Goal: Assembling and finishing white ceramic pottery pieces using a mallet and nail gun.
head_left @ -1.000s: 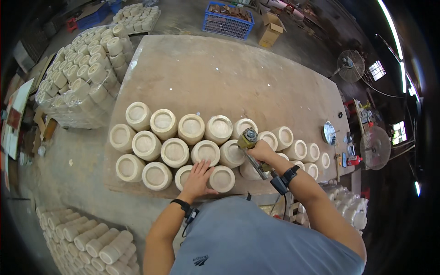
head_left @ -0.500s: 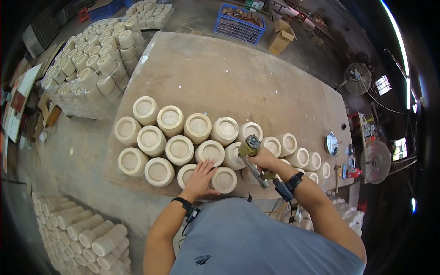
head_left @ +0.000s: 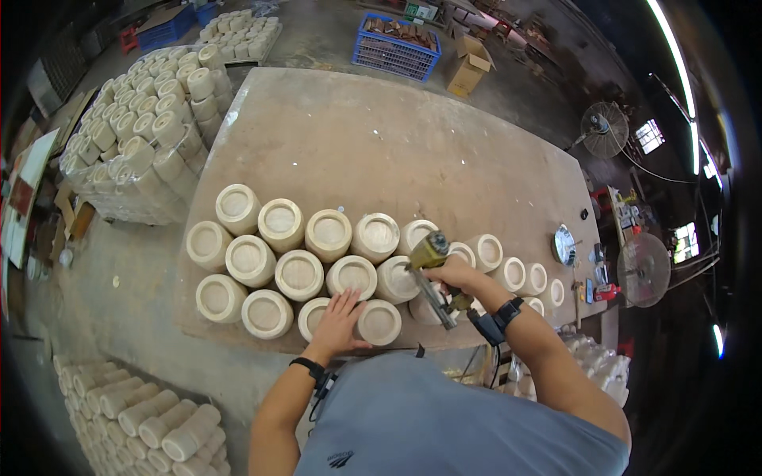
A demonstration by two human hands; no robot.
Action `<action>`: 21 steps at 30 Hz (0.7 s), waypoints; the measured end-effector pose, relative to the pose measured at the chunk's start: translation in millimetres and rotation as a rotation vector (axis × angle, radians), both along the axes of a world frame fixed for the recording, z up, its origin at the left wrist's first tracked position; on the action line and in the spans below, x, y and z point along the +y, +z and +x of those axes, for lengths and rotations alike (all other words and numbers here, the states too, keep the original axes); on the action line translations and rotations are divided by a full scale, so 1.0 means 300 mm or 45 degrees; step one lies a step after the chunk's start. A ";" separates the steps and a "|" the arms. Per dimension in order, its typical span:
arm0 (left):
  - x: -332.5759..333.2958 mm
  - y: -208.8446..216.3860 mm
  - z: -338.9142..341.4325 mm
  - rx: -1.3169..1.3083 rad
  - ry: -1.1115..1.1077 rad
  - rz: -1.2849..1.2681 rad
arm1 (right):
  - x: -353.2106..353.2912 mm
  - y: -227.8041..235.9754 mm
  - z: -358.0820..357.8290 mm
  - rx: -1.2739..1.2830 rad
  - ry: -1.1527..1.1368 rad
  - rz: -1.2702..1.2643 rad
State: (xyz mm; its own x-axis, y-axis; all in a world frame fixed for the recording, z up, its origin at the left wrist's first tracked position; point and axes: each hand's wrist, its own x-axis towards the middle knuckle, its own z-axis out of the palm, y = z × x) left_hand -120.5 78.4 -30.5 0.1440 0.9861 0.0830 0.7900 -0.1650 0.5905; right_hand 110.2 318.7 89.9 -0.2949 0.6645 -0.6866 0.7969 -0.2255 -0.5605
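Rows of pale, round wooden pots or blocks with raised rims stand on a large brown board table [head_left: 357, 143]. My left hand [head_left: 338, 324] lies with fingers stretched over the near row, between one wooden piece [head_left: 312, 317] and a smoother-topped wooden piece [head_left: 379, 324]. Its fingertips reach the rim of the wooden piece behind [head_left: 352, 275]. In my right hand [head_left: 454, 274] is a yellow-green nail gun [head_left: 429, 249] with a slim metal magazine, held over the pieces right of my left hand. What its nose touches, if anything, I cannot tell.
More wooden pieces are stacked in a wrapped pile [head_left: 135, 151] at left and a heap [head_left: 135, 404] at lower left. Beyond the table are a blue crate [head_left: 395, 55] and a cardboard box [head_left: 468, 67]. At right are a metal bowl [head_left: 564, 244], a red bottle [head_left: 607, 292] and fans [head_left: 643, 270].
The whole view has shifted, so the table and pieces sit lower and further left. My left hand stays on the same pieces. The nail gun has tilted and shifted slightly away from me over the pieces.
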 end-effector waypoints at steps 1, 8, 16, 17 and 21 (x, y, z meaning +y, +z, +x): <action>-0.007 0.007 -0.003 0.004 -0.006 0.000 | 0.037 0.005 0.028 0.004 -0.006 0.000; -0.289 0.107 -0.119 0.040 0.401 0.019 | 0.258 -0.018 0.040 -0.023 -0.156 0.296; -0.685 0.063 -0.088 0.046 0.936 -0.199 | 0.296 0.003 -0.018 -0.184 -0.061 0.296; -0.702 0.049 -0.074 0.073 0.956 -0.204 | 0.287 0.004 -0.020 -0.184 -0.064 0.295; -0.667 0.017 -0.039 0.031 1.001 -0.223 | 0.261 0.024 -0.016 -0.129 -0.002 0.285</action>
State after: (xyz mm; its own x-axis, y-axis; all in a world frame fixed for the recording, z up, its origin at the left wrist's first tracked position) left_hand -132.2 -121.7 -25.3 -0.5977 0.7980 -0.0769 0.6493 0.5381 0.5375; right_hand 105.5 397.0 97.0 -0.2310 0.8037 -0.5484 0.8514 -0.1058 -0.5137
